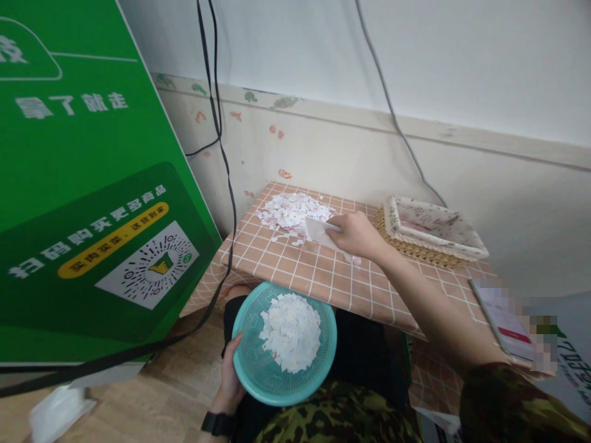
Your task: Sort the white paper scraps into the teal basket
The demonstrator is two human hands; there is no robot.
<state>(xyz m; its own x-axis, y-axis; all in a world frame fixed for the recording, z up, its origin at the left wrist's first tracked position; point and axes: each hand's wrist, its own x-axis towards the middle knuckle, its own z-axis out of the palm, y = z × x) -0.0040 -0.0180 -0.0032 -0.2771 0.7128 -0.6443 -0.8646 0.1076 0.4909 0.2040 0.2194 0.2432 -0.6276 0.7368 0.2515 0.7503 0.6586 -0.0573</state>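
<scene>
My left hand (228, 376), with a dark band at its wrist, grips the rim of a teal plastic colander (247, 369) held over my lap below the table's edge. Inside it lies a heap of small white paper scraps (293, 332). Over the table, my right hand (359, 234) is closed on a flat white card (319, 232). The card's far end is at the near right side of a pile of paper scraps (293, 210), mostly white with some pinkish ones. A few pinkish scraps (353, 261) lie under my right hand.
A lined wicker basket (422, 246) stands at the table's right rear, against the wall. A checked brown cloth covers the table (286, 264). A green cabinet (106, 184) rises on the left, with a black cable (228, 184) hanging beside it. A tablet-like device (501, 320) lies at right.
</scene>
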